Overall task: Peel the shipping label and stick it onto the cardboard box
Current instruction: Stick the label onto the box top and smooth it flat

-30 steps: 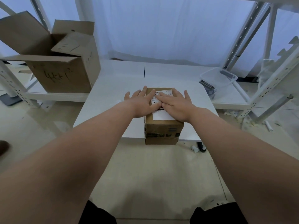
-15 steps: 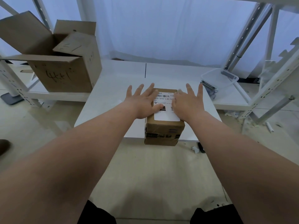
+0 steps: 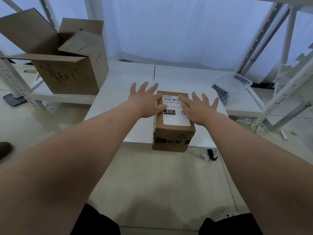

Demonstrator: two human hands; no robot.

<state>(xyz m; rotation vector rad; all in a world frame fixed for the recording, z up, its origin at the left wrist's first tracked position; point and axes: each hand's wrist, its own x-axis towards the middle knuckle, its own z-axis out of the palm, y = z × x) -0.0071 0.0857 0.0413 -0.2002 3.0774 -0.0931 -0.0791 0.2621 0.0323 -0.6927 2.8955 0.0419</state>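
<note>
Item 1. Cardboard box [image 3: 174, 133]: a small brown carton, taped, stood at the near edge of the white table [image 3: 122, 78], its front face overhanging the rim a little.

Item 2. Shipping label [image 3: 174, 114]: a white sheet lay flat on the top face of the cardboard box, covering most of it. A barcode, the line "010-010-L30-5…" and a black block reading "010" were legible (the smaller print was too fine to read). The right part of the label was hidden under a hand.

Item 3. Left hand [image 3: 145, 102]: flat, palm down, fingers spread and extended, gripping nothing. The palm sat at the left edge of the box top, the thumb lay across the label's left margin, and the other fingers reached past the box toward the table.

Item 4. Right hand [image 3: 198, 107]: likewise flat and splayed, holding nothing. Its forefinger and thumb side lay on the right part of the label; the outer fingers extended beyond the box's right edge.

Item 5. Large open carton [image 3: 67, 72]: flaps up, handwritten marks on the front, stood on a low shelf left of the table, well apart from the small box.

Item 6. Clear plastic bin [image 3: 232, 83]: on the shelf surface at the right, with dark objects at its near side (not identifiable).

Item 7. White metal racking [image 3: 264, 33]: uprights at the right.
</note>
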